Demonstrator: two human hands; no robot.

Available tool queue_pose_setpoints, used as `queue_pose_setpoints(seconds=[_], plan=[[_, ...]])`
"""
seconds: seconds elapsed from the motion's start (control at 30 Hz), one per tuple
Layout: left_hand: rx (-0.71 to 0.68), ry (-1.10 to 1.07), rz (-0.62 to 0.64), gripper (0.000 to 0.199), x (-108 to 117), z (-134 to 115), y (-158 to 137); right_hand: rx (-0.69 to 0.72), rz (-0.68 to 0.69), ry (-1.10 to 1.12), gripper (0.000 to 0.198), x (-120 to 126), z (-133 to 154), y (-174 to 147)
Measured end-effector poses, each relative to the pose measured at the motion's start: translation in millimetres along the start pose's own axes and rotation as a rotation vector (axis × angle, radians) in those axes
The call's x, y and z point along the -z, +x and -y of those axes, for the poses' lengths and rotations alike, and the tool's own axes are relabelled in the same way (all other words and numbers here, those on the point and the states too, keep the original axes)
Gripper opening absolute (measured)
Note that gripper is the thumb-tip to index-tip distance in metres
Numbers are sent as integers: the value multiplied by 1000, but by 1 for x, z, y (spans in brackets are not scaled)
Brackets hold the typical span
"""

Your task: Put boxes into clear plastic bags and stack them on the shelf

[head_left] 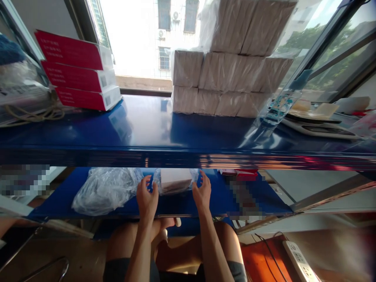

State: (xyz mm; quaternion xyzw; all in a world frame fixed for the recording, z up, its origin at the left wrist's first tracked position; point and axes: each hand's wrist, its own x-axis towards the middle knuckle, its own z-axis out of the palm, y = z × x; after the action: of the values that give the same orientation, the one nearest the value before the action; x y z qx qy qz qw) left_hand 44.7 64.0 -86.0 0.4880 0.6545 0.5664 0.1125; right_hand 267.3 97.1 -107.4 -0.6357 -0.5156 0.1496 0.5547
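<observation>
On the lower blue shelf lies a pale box [175, 179], with clear plastic wrap around its sides. My left hand [147, 196] is just left of it, fingers curved and apart. On the other side, my right hand [202, 191] has its fingers spread near the wrap's right edge. Neither hand grips anything that I can see; whether the fingertips touch the wrap I cannot tell. A crumpled heap of clear plastic bags [108, 192] lies to the left of my left hand. The shelf above hides the far part of the box.
The upper blue shelf [141, 125] overhangs the hands. On it stand red-and-white boxes [79, 78], plastic-wrapped stacks of pale boxes [229, 78], a clear container [282, 105] and a flat grey device [326, 129]. Red packets [246, 174] lie lower right; a power strip [301, 260] is below.
</observation>
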Motion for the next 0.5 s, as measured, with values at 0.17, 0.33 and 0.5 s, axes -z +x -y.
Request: queue_pose_setpoints(seconds=[0.17, 0.33, 0.5], plan=[[147, -16, 243, 56, 4, 9, -8, -178, 227, 9, 36, 1, -1, 15], [173, -278, 255, 44, 12, -17, -5, -306, 258, 307, 49, 21, 24, 8], [31, -384, 153, 33, 27, -67, 24, -195, 238, 487, 49, 52, 74, 25]])
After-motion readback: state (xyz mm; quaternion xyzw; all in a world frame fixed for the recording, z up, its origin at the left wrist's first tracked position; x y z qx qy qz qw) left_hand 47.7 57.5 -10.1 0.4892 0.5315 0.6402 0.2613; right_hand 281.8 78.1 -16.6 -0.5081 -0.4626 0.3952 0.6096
